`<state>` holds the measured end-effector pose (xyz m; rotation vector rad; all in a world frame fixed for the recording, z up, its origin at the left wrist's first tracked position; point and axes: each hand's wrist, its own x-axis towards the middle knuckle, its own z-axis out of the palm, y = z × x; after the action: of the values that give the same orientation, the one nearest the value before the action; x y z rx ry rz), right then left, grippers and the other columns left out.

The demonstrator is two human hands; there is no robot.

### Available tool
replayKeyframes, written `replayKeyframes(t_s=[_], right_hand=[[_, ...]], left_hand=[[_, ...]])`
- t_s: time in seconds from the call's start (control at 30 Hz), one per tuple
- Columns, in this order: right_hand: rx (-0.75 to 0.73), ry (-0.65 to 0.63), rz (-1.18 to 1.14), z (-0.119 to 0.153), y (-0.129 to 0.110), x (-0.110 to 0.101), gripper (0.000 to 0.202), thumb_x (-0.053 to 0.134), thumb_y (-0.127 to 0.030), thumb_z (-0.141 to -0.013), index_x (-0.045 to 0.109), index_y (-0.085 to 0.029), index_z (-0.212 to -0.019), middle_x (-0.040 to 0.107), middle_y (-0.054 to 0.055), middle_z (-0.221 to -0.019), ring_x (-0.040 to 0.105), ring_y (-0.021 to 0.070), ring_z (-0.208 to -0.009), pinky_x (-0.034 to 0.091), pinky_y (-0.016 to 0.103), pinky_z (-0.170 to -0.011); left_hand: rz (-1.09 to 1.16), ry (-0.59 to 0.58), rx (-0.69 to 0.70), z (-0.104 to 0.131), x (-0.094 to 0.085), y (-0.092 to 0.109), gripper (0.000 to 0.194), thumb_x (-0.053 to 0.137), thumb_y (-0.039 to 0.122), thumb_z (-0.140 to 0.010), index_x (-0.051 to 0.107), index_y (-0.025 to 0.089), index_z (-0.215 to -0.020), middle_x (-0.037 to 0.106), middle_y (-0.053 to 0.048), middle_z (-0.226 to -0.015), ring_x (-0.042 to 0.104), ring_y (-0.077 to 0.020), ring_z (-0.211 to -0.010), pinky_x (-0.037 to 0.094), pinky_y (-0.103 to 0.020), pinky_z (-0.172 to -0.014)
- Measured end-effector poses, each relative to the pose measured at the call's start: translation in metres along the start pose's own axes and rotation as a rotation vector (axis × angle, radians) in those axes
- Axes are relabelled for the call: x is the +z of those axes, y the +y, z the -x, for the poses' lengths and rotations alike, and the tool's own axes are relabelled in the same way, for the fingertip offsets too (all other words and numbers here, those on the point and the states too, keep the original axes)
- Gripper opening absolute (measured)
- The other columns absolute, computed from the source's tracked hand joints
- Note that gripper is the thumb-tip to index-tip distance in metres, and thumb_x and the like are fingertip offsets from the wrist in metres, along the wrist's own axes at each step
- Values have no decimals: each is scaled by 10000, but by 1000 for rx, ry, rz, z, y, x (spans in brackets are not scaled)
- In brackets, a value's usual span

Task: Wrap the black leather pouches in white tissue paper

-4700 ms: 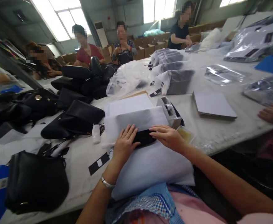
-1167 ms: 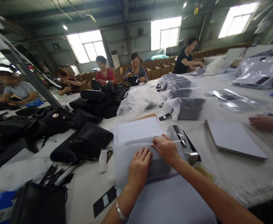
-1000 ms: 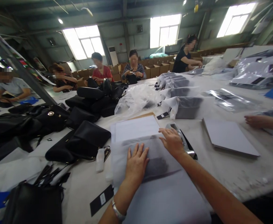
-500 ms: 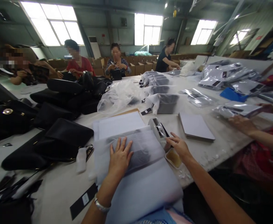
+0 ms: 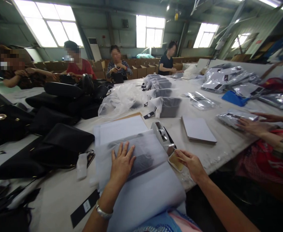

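Observation:
My left hand lies flat, fingers spread, on a dark bag wrapped in translucent white paper. More of the white wrapping sheet spreads toward my body. To the right of the bundle stands a grey tape dispenser. At its near end, the thumb and fingers of my right hand are pinched together on the end of the tape, which barely shows. Beneath those fingers sits a small dish with a yellowish pad. A black tag with a white label lies left of the sheet.
Black bags are heaped on the left. A stack of white card lies right of the dispenser. Wrapped grey bundles line up beyond. At right, a co-worker's hands rest on a clear-bagged package. Several people sit or stand across the table.
My right hand has drawn back slightly toward me at the dispenser's end, its fingers closing into a pinch. My left hand stays on the wrapped bag. The co-worker's package is turned and flatter.

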<state>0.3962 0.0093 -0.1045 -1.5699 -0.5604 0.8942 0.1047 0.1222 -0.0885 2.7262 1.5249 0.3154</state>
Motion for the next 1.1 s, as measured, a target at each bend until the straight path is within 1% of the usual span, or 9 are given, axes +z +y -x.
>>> replayKeyframes(t_s=[0.07,0.2,0.3,0.43,0.57,0.67,0.77,0.97,1.1], right_hand=[[19,-17,27,-6,4,-3,453,818,-531,-629,777,-162,-887,759,98,-904,706,239,-851,572,302,-684],[-64,-50,218,-24,6,-11,436,774,-544,-667,767,-155,-862,745,77,-767,672,200,-647,540,311,-602],[-184,-27,419,-32,3,-24,291,751,-457,-719,765,-183,-818,733,49,-714,658,207,-624,525,332,-635],[-671,-52,970,-32,-14,-47,196,587,-303,-892,764,-228,-930,760,58,-946,699,246,-859,527,360,-796],[-1139,-265,1215,-37,-50,-45,268,512,-142,-941,722,-230,-1083,745,58,-1060,689,206,-936,531,315,-829],[-1384,-446,1211,-49,-77,-16,264,498,-119,-960,698,-226,-1096,746,42,-1025,682,170,-908,523,280,-812],[-1452,-598,1119,-65,-93,32,174,534,-218,-972,699,-223,-1023,743,34,-941,673,151,-831,505,255,-756],[-1305,-919,1044,-99,-96,133,203,602,-382,-931,707,-229,-847,715,8,-800,652,136,-731,424,227,-643],[-1205,-1047,1216,-114,-99,171,191,655,-419,-877,718,-250,-815,726,-10,-786,648,146,-705,358,231,-582]], left_hand=[[-2,-2,-2,0,-1,1,466,438,348,-991,445,286,-1453,318,-61,-1582,257,-329,-1470,281,-645,-1112],[-3,-9,1,0,-4,2,467,451,345,-986,451,282,-1449,328,-70,-1578,263,-334,-1467,284,-648,-1110],[-15,-15,5,-1,-5,1,467,448,340,-988,448,279,-1451,327,-64,-1578,265,-338,-1465,293,-655,-1102],[-24,-2,22,-1,-1,-1,463,450,331,-989,455,273,-1449,328,-67,-1575,273,-346,-1461,297,-658,-1097],[-19,42,34,-1,5,-3,461,469,313,-983,465,266,-1441,345,-78,-1567,283,-356,-1455,296,-673,-1091],[-19,59,35,-1,7,-4,460,481,312,-979,470,272,-1437,358,-79,-1560,297,-359,-1449,310,-676,-1084],[-19,58,33,-1,6,-4,463,494,310,-974,470,285,-1436,364,-75,-1557,314,-359,-1441,325,-673,-1078],[-5,56,20,-2,6,-4,478,502,302,-969,449,321,-1444,347,-41,-1569,314,-343,-1444,333,-667,-1085],[7,53,8,-2,9,-5,487,517,285,-960,451,326,-1441,352,-42,-1567,315,-345,-1443,331,-676,-1085]])
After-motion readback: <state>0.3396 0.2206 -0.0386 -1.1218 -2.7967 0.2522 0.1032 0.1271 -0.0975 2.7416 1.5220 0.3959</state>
